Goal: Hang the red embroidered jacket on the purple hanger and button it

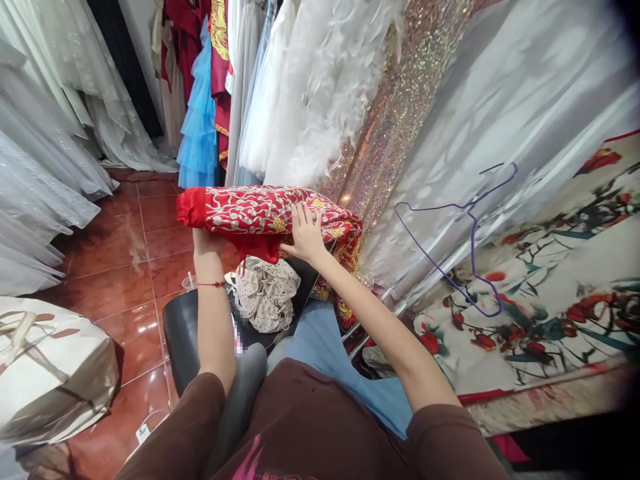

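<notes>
A folded red garment (pixel 250 212) with silver and gold embroidery lies across in front of me, its plain red cuff-like end at the left. My left hand (pixel 206 241) is beneath that end and bears it up; the fingers are hidden behind the cloth. My right hand (pixel 306 233) rests on the embroidered face near the right end, fingers stretched out and thumb apart. Red cloth hangs down between the hands. Below the garment, a gathered cream cloth with dark dots (pixel 267 293) lies on a black seat (pixel 185 340).
White gowns (pixel 45 133) hang at left, with a blue tiered dress (pixel 200 127) and sequinned fabric (pixel 400 100) ahead. A purple hanger (pixel 473 260) hangs at right before floral cloth (pixel 540 320). A white bag (pixel 55 373) stands on the red tiled floor (pixel 125 280).
</notes>
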A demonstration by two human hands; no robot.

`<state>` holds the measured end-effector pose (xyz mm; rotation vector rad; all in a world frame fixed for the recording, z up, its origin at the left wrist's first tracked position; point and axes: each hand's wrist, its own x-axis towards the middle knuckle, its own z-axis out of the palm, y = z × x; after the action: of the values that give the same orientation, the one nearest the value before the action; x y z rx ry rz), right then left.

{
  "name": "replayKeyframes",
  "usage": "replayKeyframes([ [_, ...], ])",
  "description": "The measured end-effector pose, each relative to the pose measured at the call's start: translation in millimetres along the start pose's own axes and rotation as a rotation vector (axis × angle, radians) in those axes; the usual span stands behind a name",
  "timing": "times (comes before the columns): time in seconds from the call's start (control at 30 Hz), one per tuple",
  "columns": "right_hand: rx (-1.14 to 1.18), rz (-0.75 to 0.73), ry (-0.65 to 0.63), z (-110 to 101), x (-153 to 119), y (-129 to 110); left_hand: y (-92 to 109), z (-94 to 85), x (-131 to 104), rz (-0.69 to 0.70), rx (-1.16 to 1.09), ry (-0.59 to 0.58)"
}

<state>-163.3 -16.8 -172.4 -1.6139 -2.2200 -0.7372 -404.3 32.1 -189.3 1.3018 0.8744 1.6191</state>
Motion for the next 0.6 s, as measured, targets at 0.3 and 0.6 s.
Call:
replayKeyframes([
  [0.3,0.214,-0.062,0.181,-79,46,-39,32,78.5,-39,0.071,-0.437,0.074],
  [0.6,0.521,0.162,0.795,-171,90,120,95,162.3,-6,0.25,-0.321,-0.096],
])
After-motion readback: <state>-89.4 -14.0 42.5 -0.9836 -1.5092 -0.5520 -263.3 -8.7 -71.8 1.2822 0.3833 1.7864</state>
